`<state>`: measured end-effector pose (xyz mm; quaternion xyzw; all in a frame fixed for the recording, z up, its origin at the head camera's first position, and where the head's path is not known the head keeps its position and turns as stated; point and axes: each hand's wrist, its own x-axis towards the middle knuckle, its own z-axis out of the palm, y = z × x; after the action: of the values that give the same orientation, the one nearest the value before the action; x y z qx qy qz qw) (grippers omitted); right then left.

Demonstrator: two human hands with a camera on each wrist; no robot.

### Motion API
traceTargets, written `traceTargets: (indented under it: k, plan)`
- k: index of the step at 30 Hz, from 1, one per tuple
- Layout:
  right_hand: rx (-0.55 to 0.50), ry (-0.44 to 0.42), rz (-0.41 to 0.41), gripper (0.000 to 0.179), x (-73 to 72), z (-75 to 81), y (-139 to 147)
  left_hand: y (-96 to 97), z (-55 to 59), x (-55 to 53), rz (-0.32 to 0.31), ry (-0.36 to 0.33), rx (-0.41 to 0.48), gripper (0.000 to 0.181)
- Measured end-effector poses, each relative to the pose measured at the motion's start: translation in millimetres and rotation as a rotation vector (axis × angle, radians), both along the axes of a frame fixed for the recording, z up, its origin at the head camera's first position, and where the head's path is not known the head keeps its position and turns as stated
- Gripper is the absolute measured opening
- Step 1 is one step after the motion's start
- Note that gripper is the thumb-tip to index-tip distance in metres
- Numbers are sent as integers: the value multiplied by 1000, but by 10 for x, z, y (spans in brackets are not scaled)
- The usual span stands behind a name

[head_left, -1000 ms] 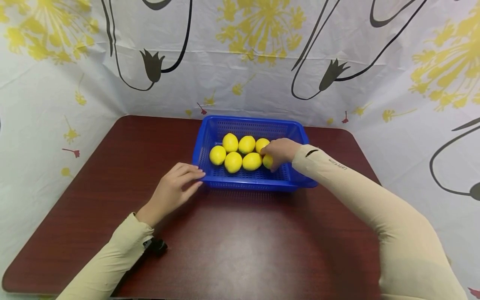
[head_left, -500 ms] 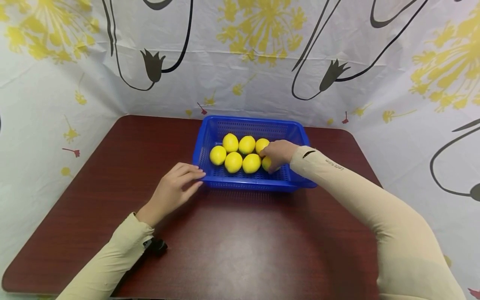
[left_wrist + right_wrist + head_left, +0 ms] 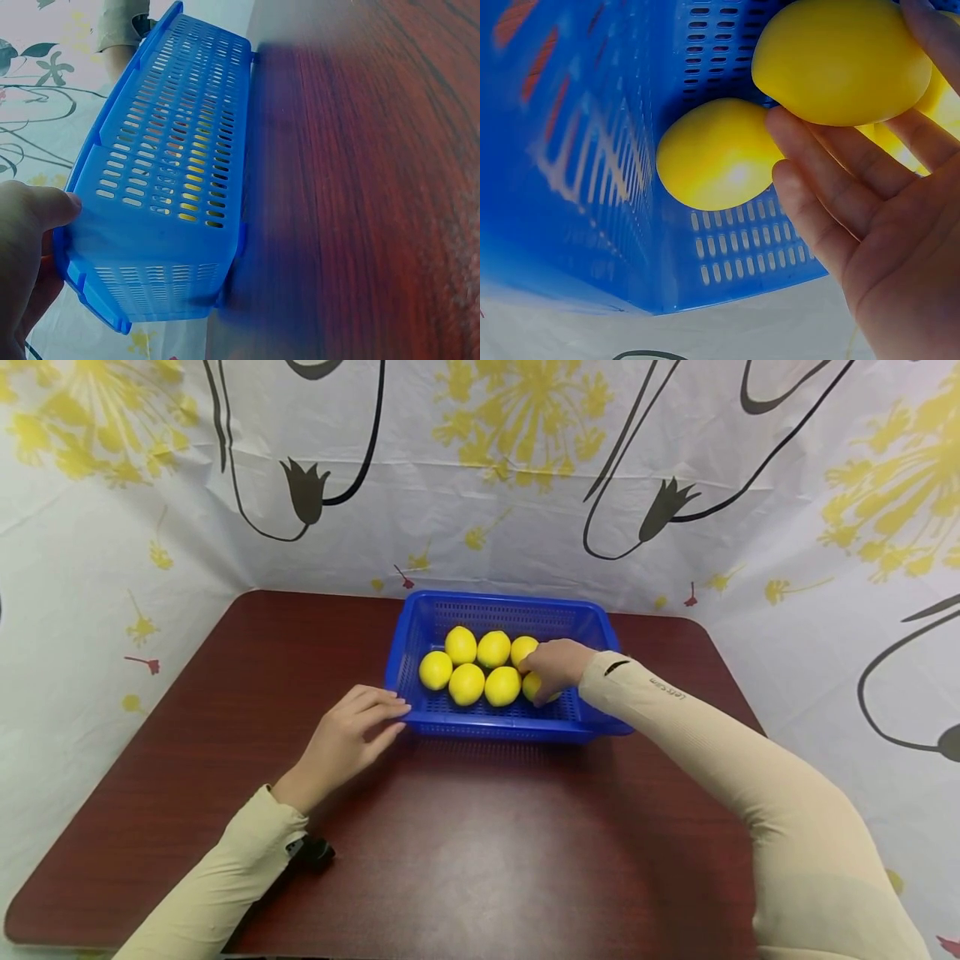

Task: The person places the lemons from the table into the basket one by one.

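A blue perforated plastic basket [image 3: 517, 724] with several lemons [image 3: 467, 685] in two rough rows stands at the back of the table. At its near left corner my left hand [image 3: 345, 731] holds the rim; the left wrist view has the thumb [image 3: 64, 208] against the outer wall and fingers behind the rim. My right hand [image 3: 558, 664] reaches inside at the right end. Its thumb and fingers pinch a lemon [image 3: 840, 64], partly covered by the hand in the head view. Beside the little finger another lemon [image 3: 720, 154] lies near the basket wall.
The dark red-brown table [image 3: 480, 843] has rounded corners. White cloth [image 3: 450, 543] printed with flowers hangs behind and at both sides. A small black device [image 3: 315, 853] sits under the left wrist.
My right hand has shifted slightly left and drawn closer round the rightmost lemon. The neighbouring front lemon has turned a little in place. My left hand stays on the rim.
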<state>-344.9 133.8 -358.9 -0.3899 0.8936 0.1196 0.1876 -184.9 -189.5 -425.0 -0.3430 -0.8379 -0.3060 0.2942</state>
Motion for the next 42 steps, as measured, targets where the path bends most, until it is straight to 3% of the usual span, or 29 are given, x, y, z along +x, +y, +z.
traceTargets:
  k: [3,10,17,31,42]
  plan:
    - [-2,-6,-6,44,-8,8,4,0,3,2,1,1,-2,30]
    - [-11,-34,-26,33,-41,66,16,-1,18,3,7,-4,1,30]
    - [-8,-19,-45,55,-16,184,39,2,18,3,5,0,0,30]
    - [-68,31,-82,59,-16,370,132,1,48,-5,2,8,-37,29]
    - [-115,28,-119,54,-2,586,199,-37,144,-28,-3,-1,-162,31]
